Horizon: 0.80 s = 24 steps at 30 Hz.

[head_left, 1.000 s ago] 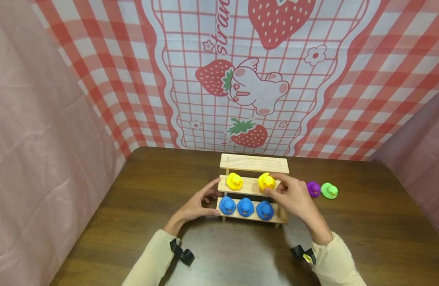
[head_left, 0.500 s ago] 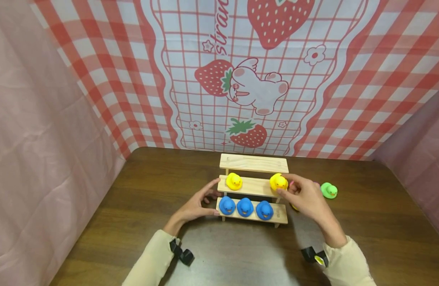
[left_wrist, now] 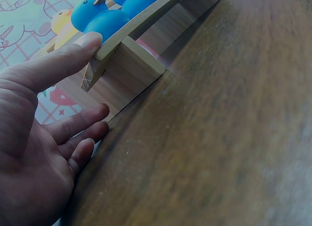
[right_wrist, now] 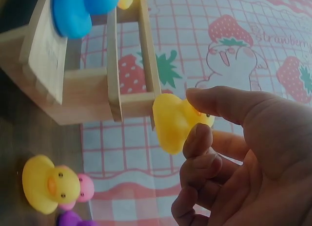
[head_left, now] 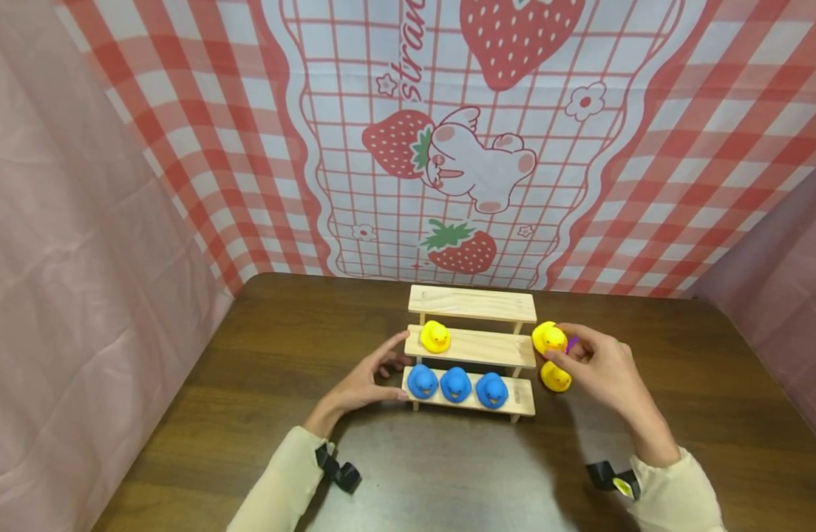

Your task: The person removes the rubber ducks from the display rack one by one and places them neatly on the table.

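Observation:
A wooden three-step rack (head_left: pixel 488 347) stands on the table. Three blue rubber ducks (head_left: pixel 456 385) line its lowest step, and a yellow rubber duck (head_left: pixel 435 337) sits at the left of the middle step. My left hand (head_left: pixel 363 382) touches the rack's left end, its thumb (left_wrist: pixel 68 60) against the lowest step and the other fingers spread loosely. Just off the rack's right end, my right hand (head_left: pixel 607 369) pinches another yellow rubber duck (right_wrist: pixel 173 121) between thumb and fingers. Below it, a further yellow duck (head_left: pixel 556 377) rests on the table.
Behind that table duck, the right wrist view shows a pink duck (right_wrist: pixel 86 188) and part of a purple duck (right_wrist: pixel 73 219). The top step (head_left: pixel 471 303) bears nothing. A checked strawberry cloth (head_left: pixel 474 148) hangs behind the table.
My right hand has carried the pinched yellow duck rightward, from over the middle step to past the rack's end. The left hand and the rack have stayed put.

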Motion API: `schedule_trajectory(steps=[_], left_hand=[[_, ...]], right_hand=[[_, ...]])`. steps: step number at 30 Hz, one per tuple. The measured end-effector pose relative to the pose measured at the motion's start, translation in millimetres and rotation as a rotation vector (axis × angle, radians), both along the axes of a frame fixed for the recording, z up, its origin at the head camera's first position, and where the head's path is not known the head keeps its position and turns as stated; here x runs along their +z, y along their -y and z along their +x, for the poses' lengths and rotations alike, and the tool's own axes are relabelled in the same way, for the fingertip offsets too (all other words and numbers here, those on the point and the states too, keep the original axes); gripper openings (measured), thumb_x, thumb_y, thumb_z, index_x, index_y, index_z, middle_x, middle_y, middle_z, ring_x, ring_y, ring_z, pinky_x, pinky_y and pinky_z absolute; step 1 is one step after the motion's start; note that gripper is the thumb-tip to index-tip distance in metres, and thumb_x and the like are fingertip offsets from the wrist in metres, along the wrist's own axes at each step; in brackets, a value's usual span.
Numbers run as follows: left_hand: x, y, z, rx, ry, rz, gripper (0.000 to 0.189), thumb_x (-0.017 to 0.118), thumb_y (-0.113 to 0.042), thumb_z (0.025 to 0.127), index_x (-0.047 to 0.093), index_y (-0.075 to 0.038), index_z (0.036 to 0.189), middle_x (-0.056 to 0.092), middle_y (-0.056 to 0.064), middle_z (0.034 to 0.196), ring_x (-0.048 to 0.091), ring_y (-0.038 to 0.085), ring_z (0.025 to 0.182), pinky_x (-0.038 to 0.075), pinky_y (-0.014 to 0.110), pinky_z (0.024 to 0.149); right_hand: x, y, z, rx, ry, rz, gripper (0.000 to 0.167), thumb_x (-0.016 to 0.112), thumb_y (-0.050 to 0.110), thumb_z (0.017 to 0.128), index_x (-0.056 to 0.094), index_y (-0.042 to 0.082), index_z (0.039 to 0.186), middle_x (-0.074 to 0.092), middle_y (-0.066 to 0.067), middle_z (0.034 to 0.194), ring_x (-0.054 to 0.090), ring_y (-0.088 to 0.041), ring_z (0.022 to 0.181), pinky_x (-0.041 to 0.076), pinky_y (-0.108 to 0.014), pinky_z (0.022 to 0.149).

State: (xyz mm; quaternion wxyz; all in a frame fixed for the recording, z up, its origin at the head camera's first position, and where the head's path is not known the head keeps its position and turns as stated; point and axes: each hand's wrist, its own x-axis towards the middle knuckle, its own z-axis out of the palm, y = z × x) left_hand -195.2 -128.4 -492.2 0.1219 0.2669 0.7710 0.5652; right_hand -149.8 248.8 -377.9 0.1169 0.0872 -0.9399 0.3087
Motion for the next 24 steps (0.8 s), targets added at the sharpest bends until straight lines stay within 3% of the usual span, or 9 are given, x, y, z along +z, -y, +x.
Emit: schedule_trajectory(steps=[8,24], left_hand=[[2.2,0.1,0.5,-0.002,0.006,-0.004,0.098,0.082,-0.015,0.081,0.025,-0.025,0.160,0.063,0.018,0.134,0.056,0.029,0.118,0.041,0.038,0.093],[1.3,-0.5,0.1,-0.006,0.012,0.000,0.098,0.081,-0.014,0.081,0.025,-0.026,0.160,0.063,0.018,0.135,0.056,0.030,0.118,0.041,0.038,0.093]], right_hand=[[-2.0,-17,1.5,-0.025,-0.020,0.009,0.043,0.080,0.019,0.084,0.067,-0.001,0.120,0.059,-0.004,0.069,0.043,-0.004,0.056,0.038,-0.023,0.048],[-16.8,-48,6.5,-0.061,0.040,0.036,0.044,0.077,0.019,0.087,0.064,-0.005,0.122,0.054,-0.003,0.065,0.038,-0.003,0.052,0.032,-0.023,0.046]])
